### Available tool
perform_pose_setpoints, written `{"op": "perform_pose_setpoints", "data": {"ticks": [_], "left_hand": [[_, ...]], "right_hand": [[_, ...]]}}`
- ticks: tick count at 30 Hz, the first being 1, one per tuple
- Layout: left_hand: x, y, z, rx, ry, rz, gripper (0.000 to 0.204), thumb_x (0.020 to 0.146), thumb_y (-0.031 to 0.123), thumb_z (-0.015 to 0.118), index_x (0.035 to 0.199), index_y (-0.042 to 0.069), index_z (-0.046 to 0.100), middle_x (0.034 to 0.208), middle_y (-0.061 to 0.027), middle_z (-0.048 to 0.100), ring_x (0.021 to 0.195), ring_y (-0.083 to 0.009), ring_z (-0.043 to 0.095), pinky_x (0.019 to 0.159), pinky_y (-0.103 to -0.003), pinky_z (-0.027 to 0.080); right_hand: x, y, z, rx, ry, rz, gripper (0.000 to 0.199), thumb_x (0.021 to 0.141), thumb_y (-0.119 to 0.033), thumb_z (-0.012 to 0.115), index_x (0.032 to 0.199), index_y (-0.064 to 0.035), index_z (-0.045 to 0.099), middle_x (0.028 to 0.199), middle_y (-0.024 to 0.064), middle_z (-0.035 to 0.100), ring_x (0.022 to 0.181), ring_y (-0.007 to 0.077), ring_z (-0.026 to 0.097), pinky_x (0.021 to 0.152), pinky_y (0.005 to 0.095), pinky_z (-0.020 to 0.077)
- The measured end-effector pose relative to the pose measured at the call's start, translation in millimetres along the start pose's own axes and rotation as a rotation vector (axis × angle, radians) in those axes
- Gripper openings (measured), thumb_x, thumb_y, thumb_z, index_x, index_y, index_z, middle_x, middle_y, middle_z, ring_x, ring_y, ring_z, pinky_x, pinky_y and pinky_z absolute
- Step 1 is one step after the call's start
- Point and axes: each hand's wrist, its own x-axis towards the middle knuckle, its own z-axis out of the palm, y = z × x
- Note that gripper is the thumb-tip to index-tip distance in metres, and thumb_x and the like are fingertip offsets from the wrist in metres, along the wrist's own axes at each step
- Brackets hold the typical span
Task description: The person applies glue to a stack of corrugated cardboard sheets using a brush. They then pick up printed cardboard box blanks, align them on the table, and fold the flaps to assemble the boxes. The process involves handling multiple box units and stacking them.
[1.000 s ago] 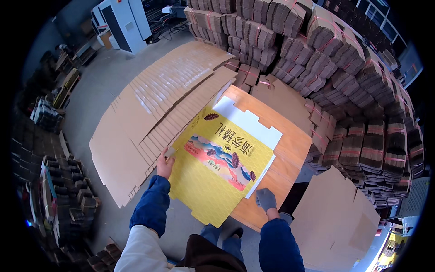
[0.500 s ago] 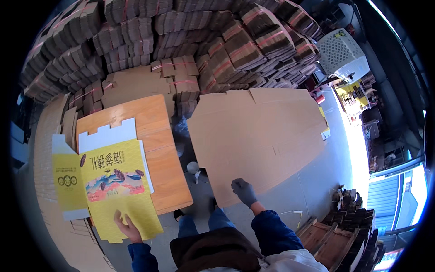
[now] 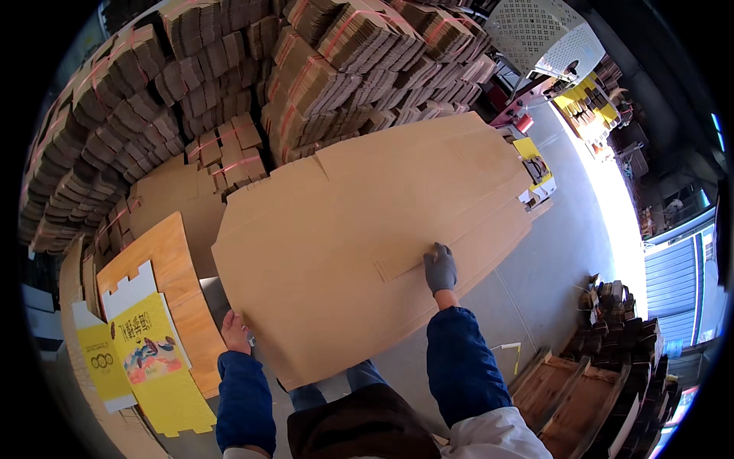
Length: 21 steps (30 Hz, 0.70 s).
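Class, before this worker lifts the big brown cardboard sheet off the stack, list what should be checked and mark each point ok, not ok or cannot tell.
1. Right hand, grey-gloved, flat on the brown cardboard sheet: ok.
2. Left hand, bare, at the sheet's near left edge: ok, though whether it grips cannot be told.
3. Only one sheet taken: cannot tell, the edges are too fine.
4. Sheet top free of loose items: ok.
5. Wooden table has room: not ok, the yellow printed sheets cover its near end.
6. Strapped cardboard bundles behind stand stable: cannot tell.
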Motion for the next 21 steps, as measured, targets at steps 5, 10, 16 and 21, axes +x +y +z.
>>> {"op": "perform_pose_setpoints", "data": {"ticks": [5, 10, 16, 21], "left_hand": [[-1.6, 2.4, 0.6, 0.106, 0.12, 0.128, 0.026, 0.095, 0.017, 0.064, 0.118, 0.008, 0.058, 0.106, 0.0015, 0.063, 0.097, -0.0121, 0.057, 0.089, -0.032, 0.043], [11.0, -5.2, -10.0, 0.19, 0.145, 0.281, 0.015, 0.093, 0.011, 0.064, 0.107, 0.008, 0.059, 0.098, 0.0012, 0.063, 0.089, -0.0105, 0.057, 0.081, -0.027, 0.045], [1.1, -1.5, -5.6, 0.266, 0.113, 0.151, 0.013, 0.093, 0.013, 0.063, 0.105, 0.011, 0.059, 0.096, -0.0002, 0.066, 0.092, -0.0125, 0.06, 0.078, -0.031, 0.047], [-22.4, -0.6, 16.4, 0.096, 0.038, 0.156, 0.032, 0.086, 0.002, 0.063, 0.117, 0.002, 0.059, 0.102, -0.0087, 0.067, 0.091, -0.0206, 0.065, 0.082, -0.033, 0.053]], "right_hand": [[2.3, 5.7, -5.8, 0.329, -0.023, 0.107, 0.042, 0.086, -0.021, 0.068, 0.125, -0.0058, 0.06, 0.12, 0.0164, 0.058, 0.096, 0.0303, 0.064, 0.084, 0.0384, 0.0522], [19.7, 0.5, -32.1, 0.508, -0.041, 0.202, 0.038, 0.086, -0.019, 0.07, 0.118, -0.0026, 0.063, 0.109, 0.0123, 0.061, 0.091, 0.0217, 0.064, 0.079, 0.034, 0.0518], [30.1, -10.3, -44.9, 1.469, -0.37, 0.391, 0.03, 0.088, -0.022, 0.072, 0.11, -0.0027, 0.065, 0.097, 0.0035, 0.065, 0.086, 0.0169, 0.063, 0.076, 0.0357, 0.0519], [17.0, -5.9, -5.4, 1.245, -0.492, 0.312, 0.031, 0.093, -0.025, 0.068, 0.108, 0.0018, 0.065, 0.1, 0.0091, 0.068, 0.085, 0.0201, 0.067, 0.069, 0.0357, 0.0558]]}}
